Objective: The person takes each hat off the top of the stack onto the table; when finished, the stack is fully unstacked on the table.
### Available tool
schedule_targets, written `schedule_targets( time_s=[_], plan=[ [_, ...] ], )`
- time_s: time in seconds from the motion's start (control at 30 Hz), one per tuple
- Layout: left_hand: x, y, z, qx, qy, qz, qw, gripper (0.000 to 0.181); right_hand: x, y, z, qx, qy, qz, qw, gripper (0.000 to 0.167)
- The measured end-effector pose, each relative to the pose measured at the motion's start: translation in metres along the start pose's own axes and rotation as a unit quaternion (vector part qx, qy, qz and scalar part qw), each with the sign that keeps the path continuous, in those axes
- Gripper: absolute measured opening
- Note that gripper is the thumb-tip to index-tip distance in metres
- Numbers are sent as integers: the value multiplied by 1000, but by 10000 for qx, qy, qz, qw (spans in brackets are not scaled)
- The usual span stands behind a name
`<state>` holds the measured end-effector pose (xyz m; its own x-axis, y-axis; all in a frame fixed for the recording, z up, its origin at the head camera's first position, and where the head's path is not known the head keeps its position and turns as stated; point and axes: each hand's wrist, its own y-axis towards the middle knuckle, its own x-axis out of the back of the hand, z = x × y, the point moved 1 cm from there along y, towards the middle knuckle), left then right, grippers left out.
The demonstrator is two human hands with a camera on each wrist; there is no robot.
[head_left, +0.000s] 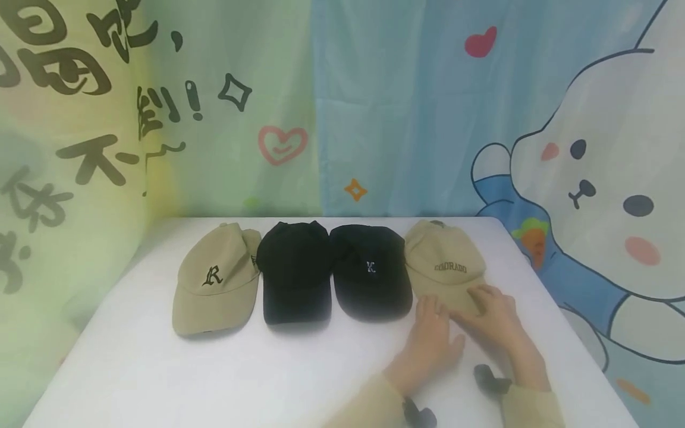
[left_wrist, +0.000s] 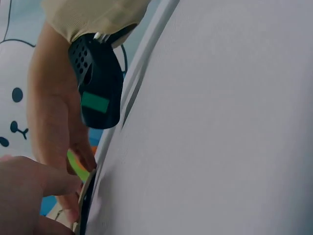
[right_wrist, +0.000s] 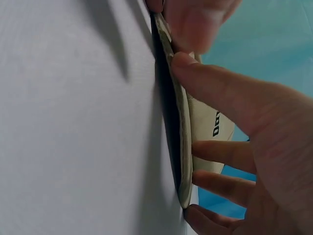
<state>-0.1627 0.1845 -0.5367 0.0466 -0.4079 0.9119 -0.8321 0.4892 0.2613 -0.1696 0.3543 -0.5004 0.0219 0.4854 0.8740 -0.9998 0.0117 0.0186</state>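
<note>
At the right end of a row of caps lies a beige cap (head_left: 446, 261) lettered COLORADO, its brim toward me. My left hand (head_left: 428, 345) rests its fingertips on the brim's front left part, thumb held out away from it. Across the brim's right side, my right hand (head_left: 497, 321) lays its thumb and spread fingers. Seen close in the right wrist view, the right hand (right_wrist: 274, 142) touches the brim edge (right_wrist: 183, 147) with loosely bent fingers, and blurred left fingers (right_wrist: 200, 19) are at its upper end. The left wrist view shows both hands near the brim, much of it hidden.
Left of the beige cap lie a black cap with a small K-like mark (head_left: 371, 273), a plain black cap (head_left: 297, 273) and a beige cap with an R (head_left: 216, 279). They sit on a white table (head_left: 214, 380). Printed curtains (head_left: 385, 119) stand behind.
</note>
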Motion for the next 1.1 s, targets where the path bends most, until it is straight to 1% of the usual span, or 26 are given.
schedule_targets(
  time_s=[0.03,0.07,0.23,0.43,0.53,0.7,0.93,1.1],
  plan=[
    [0,1,0,-19,-15,-53,10000,63,1,0,1,-5,8,-12,10000,98],
    [0,2,1,-12,-63,-43,10000,63,2,0,2,-18,22,-11,10000,98],
    [7,2,2,159,-387,255,9988,64,4,-2,8,2,61,28,10000,99],
    [12,2,3,266,-454,348,9980,64,2,-2,9,23,48,1,10000,101],
    [17,2,3,283,-505,339,9977,62,2,-1,7,-5,77,35,10000,102],
    [24,2,2,248,-613,189,9976,56,3,0,8,82,95,0,9999,97],
    [30,0,2,266,-833,325,9956,56,4,0,13,89,95,-89,9999,95],
    [30,1,2,281,-886,327,9951,56,4,-2,16,7,131,-67,9999,96]
  ],
)
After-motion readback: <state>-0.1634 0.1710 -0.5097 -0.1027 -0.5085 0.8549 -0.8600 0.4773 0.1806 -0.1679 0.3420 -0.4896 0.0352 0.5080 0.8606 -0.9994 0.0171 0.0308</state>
